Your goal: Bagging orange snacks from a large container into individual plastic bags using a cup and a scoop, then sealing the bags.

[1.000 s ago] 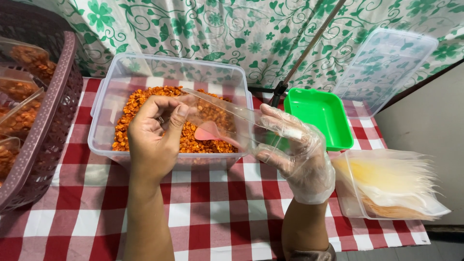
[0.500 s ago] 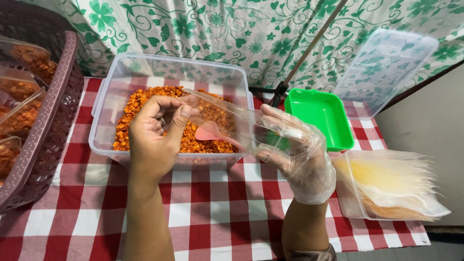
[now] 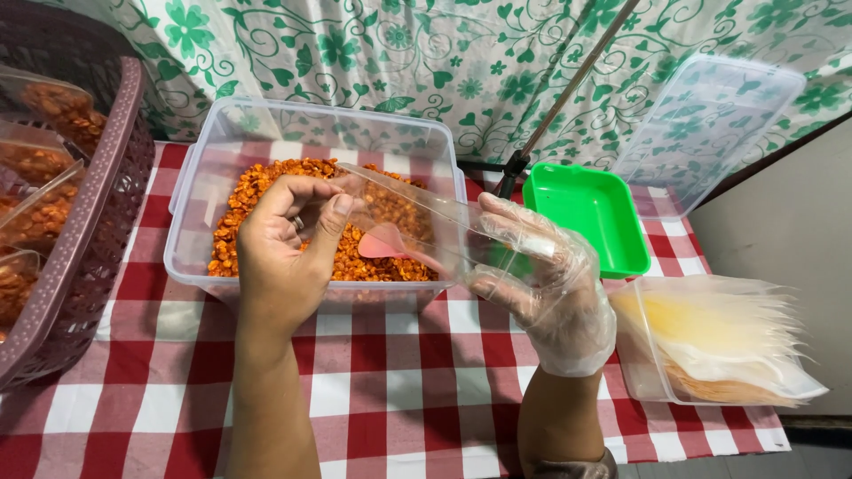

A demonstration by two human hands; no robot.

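Observation:
A clear plastic tub (image 3: pixel 266 129) of orange snack pieces (image 3: pixel 266 186) stands on the red-and-white checked tablecloth (image 3: pixel 390 390). A small pink scoop (image 3: pixel 383 241) lies in the snack. My left hand (image 3: pixel 284 253), bare, pinches one edge of an empty clear plastic bag (image 3: pixel 417 217) over the tub. My right hand (image 3: pixel 541 279), in a thin clear glove, grips the bag's other end, stretching it between the hands.
A purple woven basket (image 3: pixel 106 204) at the left holds several filled snack bags. An empty green tray (image 3: pixel 590 217) sits right of the tub. A clear lid (image 3: pixel 710 133) leans on the floral curtain. A container of clear bags (image 3: pixel 719 341) stands at the right.
My left thumb has shifted slightly along the bag's edge. Otherwise both hands hold the bag in the same place.

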